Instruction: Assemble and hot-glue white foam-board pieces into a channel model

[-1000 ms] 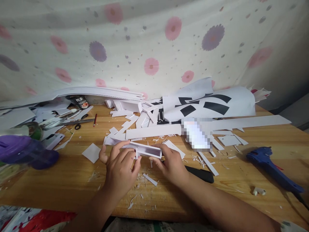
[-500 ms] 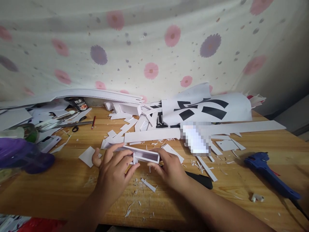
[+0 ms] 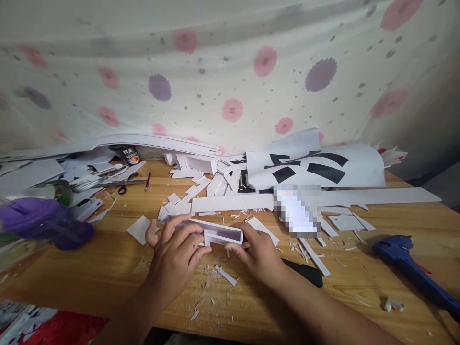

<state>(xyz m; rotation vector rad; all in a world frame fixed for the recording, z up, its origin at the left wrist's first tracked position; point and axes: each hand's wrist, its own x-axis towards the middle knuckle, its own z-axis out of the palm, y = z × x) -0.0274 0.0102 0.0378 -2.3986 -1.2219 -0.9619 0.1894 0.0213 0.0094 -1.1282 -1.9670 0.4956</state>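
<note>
Between my hands is a white foam-board piece (image 3: 221, 228), long and narrow, built up of thin walls with an open hollow facing me at its right part. My left hand (image 3: 178, 251) is closed on its left part, fingers over the top and thumb below, which hides much of that end. The right end is pinched between the thumb and fingers of my right hand (image 3: 257, 249). The piece is held above the wooden table (image 3: 143, 292). Under my right forearm lies a black flat object (image 3: 305, 272), partly covered.
A blue glue gun (image 3: 406, 263) lies at the right near a small white fitting (image 3: 394, 304). Left stand a purple-lidded container (image 3: 39, 218), scissors (image 3: 124, 184) and a red pencil (image 3: 148, 182). White strips (image 3: 233, 203) and a patterned black-and-white sheet (image 3: 359, 165) fill the back.
The whole view has shifted slightly, so everything appears a little further right. Both hands keep the same hold on the white foam-board piece.
</note>
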